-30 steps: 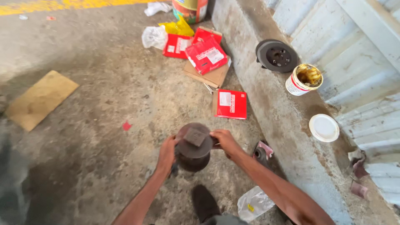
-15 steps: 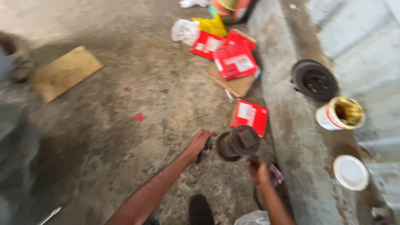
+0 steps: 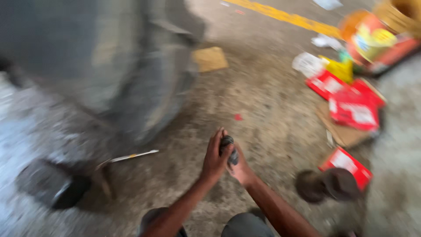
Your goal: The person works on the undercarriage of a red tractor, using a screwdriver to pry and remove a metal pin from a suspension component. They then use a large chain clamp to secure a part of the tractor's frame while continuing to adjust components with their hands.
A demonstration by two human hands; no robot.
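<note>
My left hand (image 3: pixel 215 160) and right hand (image 3: pixel 239 169) both grip a small dark cylindrical part (image 3: pixel 228 148) above the concrete floor (image 3: pixel 263 101), the heavy dark metal hub (image 3: pixel 326 185) lying near a red box (image 3: pixel 348 164).

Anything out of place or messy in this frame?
Yes. Red boxes and flattened cardboard lie scattered on the concrete floor, and a dark metal part lies tipped on its side. Both hands hold a small dark cylinder.
</note>
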